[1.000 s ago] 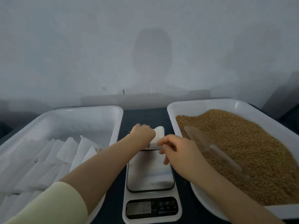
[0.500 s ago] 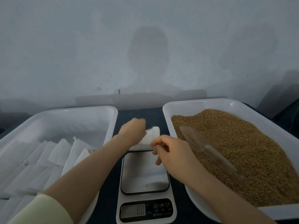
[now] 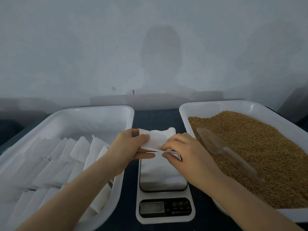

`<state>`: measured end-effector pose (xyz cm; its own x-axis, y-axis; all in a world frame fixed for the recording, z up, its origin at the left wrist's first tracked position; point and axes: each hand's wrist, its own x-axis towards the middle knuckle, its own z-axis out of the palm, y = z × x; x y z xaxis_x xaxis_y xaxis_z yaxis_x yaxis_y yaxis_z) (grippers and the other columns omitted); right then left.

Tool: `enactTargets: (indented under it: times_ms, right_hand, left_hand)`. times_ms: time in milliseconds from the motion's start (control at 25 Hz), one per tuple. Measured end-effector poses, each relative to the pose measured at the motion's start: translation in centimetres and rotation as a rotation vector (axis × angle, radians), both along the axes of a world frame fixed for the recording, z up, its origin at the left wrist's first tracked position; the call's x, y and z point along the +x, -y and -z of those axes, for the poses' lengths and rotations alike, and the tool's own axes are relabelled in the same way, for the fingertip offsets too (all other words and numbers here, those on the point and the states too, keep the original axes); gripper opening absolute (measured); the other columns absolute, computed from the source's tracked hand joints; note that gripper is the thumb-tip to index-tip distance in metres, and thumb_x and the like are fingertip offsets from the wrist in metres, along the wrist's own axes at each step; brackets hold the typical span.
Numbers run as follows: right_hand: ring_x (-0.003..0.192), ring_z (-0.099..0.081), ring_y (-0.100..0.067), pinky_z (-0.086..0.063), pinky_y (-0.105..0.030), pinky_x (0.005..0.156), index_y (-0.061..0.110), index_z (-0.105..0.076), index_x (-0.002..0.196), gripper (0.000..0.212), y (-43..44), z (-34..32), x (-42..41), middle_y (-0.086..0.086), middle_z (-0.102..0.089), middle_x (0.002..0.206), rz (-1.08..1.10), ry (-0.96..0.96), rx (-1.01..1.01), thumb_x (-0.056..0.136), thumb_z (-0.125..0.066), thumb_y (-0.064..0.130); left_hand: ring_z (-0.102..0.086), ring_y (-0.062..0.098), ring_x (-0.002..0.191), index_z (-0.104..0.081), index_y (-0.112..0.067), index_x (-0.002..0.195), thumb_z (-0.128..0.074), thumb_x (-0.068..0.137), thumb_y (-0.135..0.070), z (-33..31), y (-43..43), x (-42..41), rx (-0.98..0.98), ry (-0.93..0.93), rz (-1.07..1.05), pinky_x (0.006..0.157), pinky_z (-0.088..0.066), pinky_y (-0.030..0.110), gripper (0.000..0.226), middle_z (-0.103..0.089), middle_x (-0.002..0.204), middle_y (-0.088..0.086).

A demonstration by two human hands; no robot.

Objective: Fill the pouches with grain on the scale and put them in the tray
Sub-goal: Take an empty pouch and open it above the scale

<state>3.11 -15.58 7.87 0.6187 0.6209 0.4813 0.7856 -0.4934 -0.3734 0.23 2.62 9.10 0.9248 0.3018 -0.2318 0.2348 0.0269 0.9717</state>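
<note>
Pouch lengthwise left-to-right above scale

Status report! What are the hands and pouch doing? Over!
One empty-looking pouch pinched by left hand and right hand, by the far edge of the scale. The scoop lies in the grain tray, untouched. Nothing in the way.

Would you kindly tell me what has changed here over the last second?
The left hand has drawn leftwards, spreading the white fabric pouch out between itself and the right hand; both pinch it above the white digital scale. The clear plastic scoop stayed lying in the brown grain.
</note>
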Motion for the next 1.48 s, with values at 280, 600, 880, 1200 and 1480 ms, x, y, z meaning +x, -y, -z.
enactTargets:
  times_ms: [280,600,880,1200,1480]
  right_hand:
    - [0.068,-0.050,0.001,-0.041,-0.012,0.063,0.012,-0.072,0.092,0.007,-0.2,0.3,-0.3,0.010,-0.058,0.080,0.000,-0.012,0.145,0.085,-0.068,0.012]
    - [0.061,-0.056,-0.004,-0.047,-0.017,0.063,0.010,-0.072,0.080,0.004,-0.1,0.1,-0.1,0.007,-0.062,0.070,0.166,-0.018,0.276,0.080,-0.074,0.012]
    - [0.073,-0.058,0.002,-0.044,-0.007,0.062,0.018,-0.067,0.078,0.011,-0.5,0.1,-0.3,0.016,-0.059,0.068,0.145,-0.209,0.261,0.079,-0.074,0.026]
    - [0.061,-0.059,-0.004,-0.049,-0.016,0.058,0.019,-0.058,0.082,0.010,-0.2,-0.3,-0.2,0.011,-0.059,0.069,0.239,-0.284,0.312,0.085,-0.067,0.022]
    - [0.082,-0.057,-0.017,-0.047,-0.026,0.069,0.012,-0.070,0.111,0.026,-0.3,0.1,-0.1,-0.005,-0.059,0.097,0.138,-0.044,0.035,0.092,-0.056,0.004]
  left_hand:
    - [-0.070,0.023,0.060,-0.032,-0.020,0.136,-0.057,0.096,-0.022,-0.3,0.9,-0.4,0.014,-0.015,0.044,0.057,-0.058,0.034,0.047,-0.071,0.081,0.011]
    - [-0.069,0.010,0.072,-0.062,-0.020,0.092,-0.055,0.088,-0.048,0.3,1.4,-0.9,0.347,0.112,0.289,0.059,-0.050,0.019,0.029,-0.070,0.088,-0.008]
    - [-0.070,0.012,0.074,-0.064,-0.019,0.082,-0.058,0.093,-0.020,0.5,1.5,-0.8,0.428,0.152,0.253,0.057,-0.049,0.018,0.012,-0.072,0.078,-0.009]
    - [-0.069,0.011,0.067,-0.058,-0.017,0.070,-0.057,0.085,-0.010,0.5,1.6,-1.0,0.446,0.175,0.227,0.057,-0.049,0.020,0.016,-0.072,0.071,-0.003]
    - [-0.066,0.008,0.057,-0.059,-0.017,0.069,-0.060,0.086,-0.013,0.5,2.1,-1.5,0.520,0.232,0.231,0.053,-0.045,0.013,0.017,-0.069,0.061,-0.007]
